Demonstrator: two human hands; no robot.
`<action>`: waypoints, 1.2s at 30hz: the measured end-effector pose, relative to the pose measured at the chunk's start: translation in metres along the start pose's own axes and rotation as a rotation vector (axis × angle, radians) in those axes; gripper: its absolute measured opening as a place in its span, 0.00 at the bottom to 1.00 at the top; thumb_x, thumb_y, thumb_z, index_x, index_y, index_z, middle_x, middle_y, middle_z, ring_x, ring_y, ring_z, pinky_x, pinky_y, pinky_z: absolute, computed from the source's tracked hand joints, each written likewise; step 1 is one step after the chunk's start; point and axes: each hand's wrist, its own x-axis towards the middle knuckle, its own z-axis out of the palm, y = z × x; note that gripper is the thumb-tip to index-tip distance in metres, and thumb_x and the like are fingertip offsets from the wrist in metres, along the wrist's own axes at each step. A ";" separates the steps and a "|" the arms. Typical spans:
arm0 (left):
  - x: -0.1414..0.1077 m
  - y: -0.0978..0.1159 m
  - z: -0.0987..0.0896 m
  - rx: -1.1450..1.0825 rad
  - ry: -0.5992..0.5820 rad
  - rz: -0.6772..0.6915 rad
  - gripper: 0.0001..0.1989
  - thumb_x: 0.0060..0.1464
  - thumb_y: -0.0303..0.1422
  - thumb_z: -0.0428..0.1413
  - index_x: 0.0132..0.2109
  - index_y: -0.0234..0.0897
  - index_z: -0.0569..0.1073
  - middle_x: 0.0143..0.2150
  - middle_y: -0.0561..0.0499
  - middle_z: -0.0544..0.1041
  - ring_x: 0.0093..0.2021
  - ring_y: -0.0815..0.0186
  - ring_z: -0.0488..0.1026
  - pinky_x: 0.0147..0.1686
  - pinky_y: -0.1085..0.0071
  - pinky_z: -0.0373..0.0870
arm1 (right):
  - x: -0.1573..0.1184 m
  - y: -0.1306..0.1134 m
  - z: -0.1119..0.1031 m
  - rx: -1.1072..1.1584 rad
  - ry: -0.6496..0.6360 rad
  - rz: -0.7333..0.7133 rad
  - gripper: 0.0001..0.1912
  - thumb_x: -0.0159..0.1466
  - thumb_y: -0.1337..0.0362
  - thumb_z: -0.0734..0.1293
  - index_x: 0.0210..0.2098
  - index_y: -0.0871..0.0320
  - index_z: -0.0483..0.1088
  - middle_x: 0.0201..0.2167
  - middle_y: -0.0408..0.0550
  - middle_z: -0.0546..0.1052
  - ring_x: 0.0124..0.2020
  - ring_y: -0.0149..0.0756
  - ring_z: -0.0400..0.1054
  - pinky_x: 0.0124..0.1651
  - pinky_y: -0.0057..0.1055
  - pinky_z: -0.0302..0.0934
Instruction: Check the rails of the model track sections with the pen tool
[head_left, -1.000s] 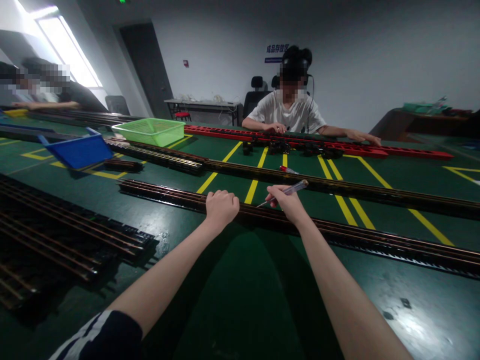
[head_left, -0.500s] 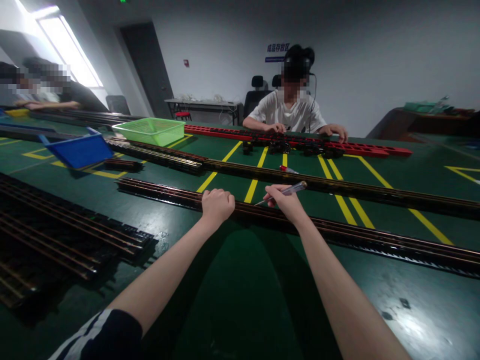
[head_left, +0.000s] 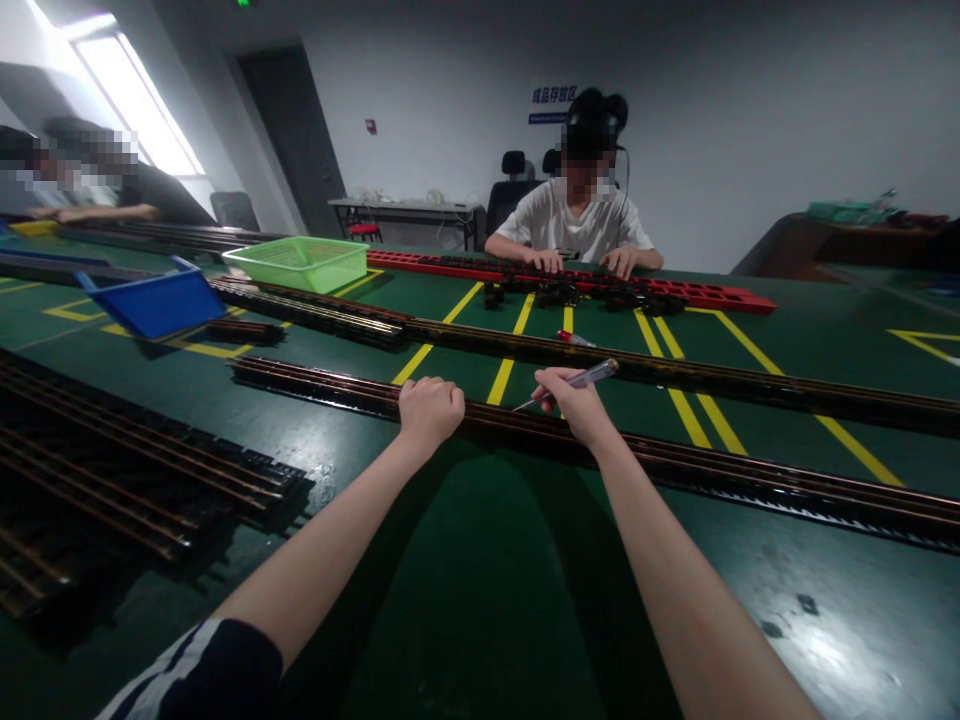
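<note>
A long black rail (head_left: 720, 472) with copper-coloured strips along it lies across the green table in front of me. My left hand (head_left: 433, 408) is closed on this rail, left of centre; its fingertips are hidden. In my right hand (head_left: 571, 405) is a screwdriver (head_left: 594, 374) with a clear handle, gripped between thumb and fingers. Its thin shaft slants down to the left, and the tip is at the rail, just right of my left hand. Whether the tip touches the rail, I cannot tell.
Behind my rail runs a second dark rail (head_left: 735, 383), with a red-tipped object (head_left: 574, 339) beside it. More rails (head_left: 150, 450) lie at left, near a blue bin (head_left: 161, 300) and a green basket (head_left: 300, 265). A co-worker (head_left: 581, 215) opposite handles a red frame (head_left: 739, 297).
My hands stay almost in place on the rail and screwdriver. The co-worker's hand on the right has moved inward, and the red frame's right end has shifted left.
</note>
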 end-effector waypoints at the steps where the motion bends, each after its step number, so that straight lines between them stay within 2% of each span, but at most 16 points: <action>1: 0.000 0.000 0.000 -0.007 -0.005 0.002 0.20 0.54 0.31 0.39 0.25 0.34 0.74 0.30 0.44 0.76 0.31 0.61 0.71 0.34 0.65 0.61 | 0.001 0.001 0.000 0.015 0.011 0.000 0.16 0.53 0.58 0.63 0.12 0.58 0.66 0.11 0.41 0.64 0.14 0.26 0.56 0.21 0.27 0.53; 12: -0.001 -0.001 0.001 0.020 0.004 0.027 0.21 0.55 0.31 0.38 0.28 0.35 0.75 0.32 0.45 0.77 0.33 0.61 0.71 0.36 0.64 0.60 | 0.003 0.007 -0.002 0.063 0.036 0.007 0.16 0.53 0.59 0.64 0.12 0.59 0.66 0.12 0.41 0.65 0.14 0.25 0.56 0.21 0.26 0.51; 20: -0.008 0.005 0.000 0.007 0.082 0.269 0.19 0.59 0.34 0.39 0.33 0.35 0.74 0.34 0.45 0.76 0.35 0.61 0.70 0.40 0.62 0.59 | 0.002 0.007 -0.001 0.051 0.030 0.012 0.17 0.54 0.59 0.64 0.13 0.59 0.66 0.12 0.41 0.65 0.15 0.25 0.56 0.21 0.26 0.51; 24: -0.011 0.012 0.001 -0.086 0.027 0.415 0.20 0.61 0.33 0.39 0.37 0.35 0.75 0.37 0.46 0.77 0.38 0.63 0.70 0.42 0.63 0.59 | 0.002 0.005 -0.002 0.029 0.025 0.001 0.17 0.54 0.59 0.63 0.13 0.58 0.66 0.12 0.41 0.64 0.15 0.26 0.56 0.21 0.26 0.51; 29: -0.011 0.015 0.004 -0.138 0.012 0.385 0.21 0.62 0.34 0.38 0.35 0.34 0.75 0.36 0.47 0.77 0.34 0.66 0.71 0.35 0.68 0.60 | 0.001 0.004 -0.001 0.023 0.022 -0.001 0.17 0.54 0.59 0.63 0.13 0.58 0.65 0.12 0.41 0.64 0.15 0.26 0.56 0.21 0.27 0.51; 36: -0.008 0.019 0.001 -0.123 -0.012 0.299 0.20 0.61 0.33 0.39 0.33 0.34 0.75 0.34 0.48 0.77 0.33 0.66 0.71 0.34 0.68 0.60 | 0.001 0.002 0.000 0.019 0.040 -0.011 0.17 0.53 0.58 0.63 0.12 0.58 0.65 0.11 0.41 0.64 0.14 0.26 0.56 0.20 0.27 0.50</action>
